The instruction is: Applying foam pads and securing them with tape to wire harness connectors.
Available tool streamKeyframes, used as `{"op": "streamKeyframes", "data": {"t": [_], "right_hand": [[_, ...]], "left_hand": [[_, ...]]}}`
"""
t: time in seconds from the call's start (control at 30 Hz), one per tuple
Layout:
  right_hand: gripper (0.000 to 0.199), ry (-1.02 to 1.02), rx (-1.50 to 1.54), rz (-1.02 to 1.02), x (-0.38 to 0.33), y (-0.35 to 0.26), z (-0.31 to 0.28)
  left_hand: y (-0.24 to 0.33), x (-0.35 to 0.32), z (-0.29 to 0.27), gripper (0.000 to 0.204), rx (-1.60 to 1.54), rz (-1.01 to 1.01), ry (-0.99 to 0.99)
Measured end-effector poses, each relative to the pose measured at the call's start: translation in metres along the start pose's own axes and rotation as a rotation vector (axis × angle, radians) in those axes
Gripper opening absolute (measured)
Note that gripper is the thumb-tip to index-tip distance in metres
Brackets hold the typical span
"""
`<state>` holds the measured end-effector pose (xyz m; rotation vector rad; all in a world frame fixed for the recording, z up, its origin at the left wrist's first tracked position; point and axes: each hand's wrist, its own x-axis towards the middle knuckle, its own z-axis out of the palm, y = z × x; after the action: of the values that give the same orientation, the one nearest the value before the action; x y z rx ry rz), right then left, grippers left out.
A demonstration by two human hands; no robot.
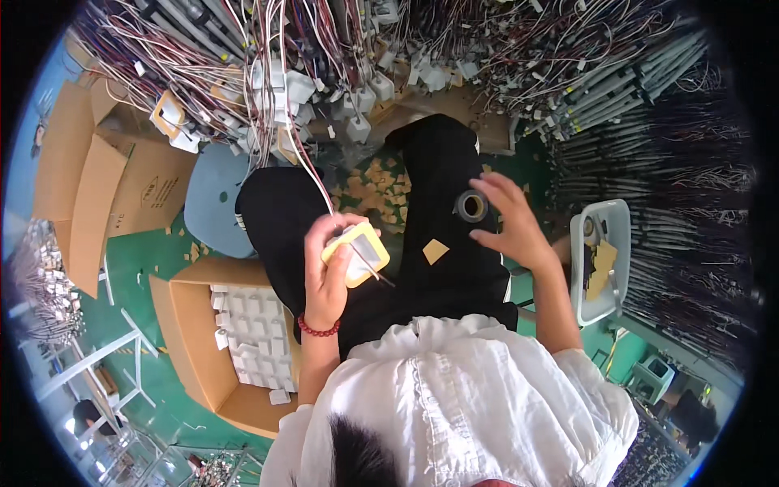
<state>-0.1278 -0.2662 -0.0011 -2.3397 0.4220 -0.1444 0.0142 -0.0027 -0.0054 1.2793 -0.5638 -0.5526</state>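
Note:
My left hand (326, 272) is closed around a small square white housing with a yellow rim (361, 256). Red and white wires (304, 162) run from it up to the hanging bundle. A thin dark strand sticks out at its lower right. My right hand (515, 223) is over my right thigh, thumb and fingers spread apart. Close to its fingertips is a roll of black tape (471, 206), which the fingers do not appear to grip. Lower on the same thigh lies a tan square piece (436, 252), like peeled backing paper.
An open carton (185, 341) at left holds rows of white housings (256, 329). A flattened-flap carton (146, 187) and a blue stool (215, 199) stand beyond it. At right is a white bin (621, 268). Wire bundles (617, 89) hang ahead; tan scraps (373, 191) litter the floor.

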Motion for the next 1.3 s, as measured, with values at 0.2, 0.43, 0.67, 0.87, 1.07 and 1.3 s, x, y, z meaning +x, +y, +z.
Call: {"op": "streamKeyframes", "data": {"t": [0.2,0.43,0.67,0.87,1.07,1.3], "right_hand": [[0.059,-0.01,0.129,0.012,0.009,-0.012,0.015],[0.058,-0.196,0.509,-0.009,0.013,-0.077,0.017],[0.051,-0.407,0.652,-0.174,0.018,-0.089,0.015],[0.048,-0.615,1.169,0.013,0.029,-0.081,0.014],[0.064,-0.725,1.115,0.117,0.06,-0.086,0.028],[0.06,-0.901,0.926,-0.162,0.077,-0.102,0.023]], "left_hand": [[0.007,0.006,0.021,0.018,0.564,0.078,-0.003],[0.01,0.007,0.031,0.027,0.457,0.062,-0.073],[0.023,0.003,0.016,0.01,0.2,0.023,-0.091],[0.019,0.001,-0.018,0.102,-0.046,0.095,-0.349],[0.039,0.004,-0.01,0.113,-0.186,-0.067,-0.39],[0.045,0.014,-0.022,0.118,-0.154,-0.14,-0.544]]}}
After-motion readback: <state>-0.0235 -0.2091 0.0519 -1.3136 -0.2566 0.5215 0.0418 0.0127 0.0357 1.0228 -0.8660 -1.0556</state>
